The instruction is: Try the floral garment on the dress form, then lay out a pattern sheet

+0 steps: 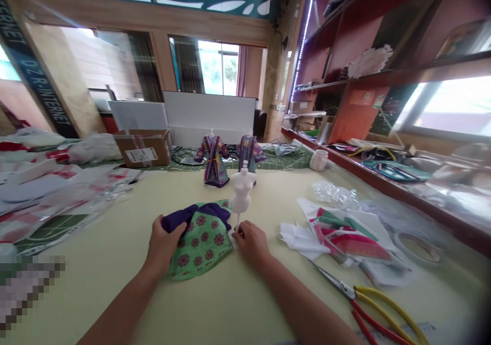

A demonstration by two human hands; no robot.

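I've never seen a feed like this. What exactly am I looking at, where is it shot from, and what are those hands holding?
This comes from one camera worn on a person's head, looking forward and down, so the bare arms are the wearer's own. The left hand rests on a green floral garment with purple trim. The right hand is at the foot of a small white dress form. I can't tell whether either hand is gripping. The pale yellow tabletop also holds a dressed miniature form and scissors with red and yellow handles.

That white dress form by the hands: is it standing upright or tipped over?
Upright: the white dress form rises straight on its thin stem, its lower end by the right hand.
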